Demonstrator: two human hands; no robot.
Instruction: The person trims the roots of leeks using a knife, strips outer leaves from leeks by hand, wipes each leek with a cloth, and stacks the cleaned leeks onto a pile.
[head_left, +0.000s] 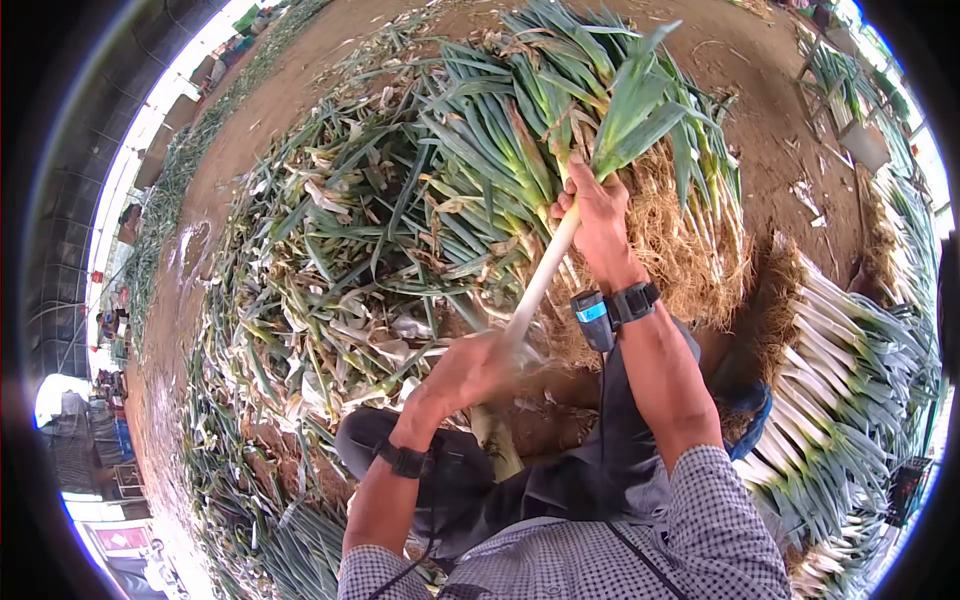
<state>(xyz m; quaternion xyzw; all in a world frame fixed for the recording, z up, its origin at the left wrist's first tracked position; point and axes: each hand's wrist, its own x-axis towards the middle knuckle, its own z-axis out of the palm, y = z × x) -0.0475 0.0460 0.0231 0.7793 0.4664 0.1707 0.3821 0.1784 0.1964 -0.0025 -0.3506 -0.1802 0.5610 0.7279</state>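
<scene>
A single leek [548,272] slants across the middle of the head view, white stem toward me and broad green leaves [632,105] pointing away. My right hand [598,205] is closed around it where the stem turns green. At the lower end of the stem is my left hand [468,370], its fingers smeared by motion, so I cannot make out whether they grip it. Just beyond and right of my right hand lies a bundle of untrimmed leeks [490,130] with a mass of tan, hairy roots [665,220].
A heap of stripped leaves [320,240] spreads to the left. Cleaned leeks [815,370] lie in a row at the right, roots facing inward. Bare soil [750,70] shows at the back. My bent legs [590,490] are close below my hands.
</scene>
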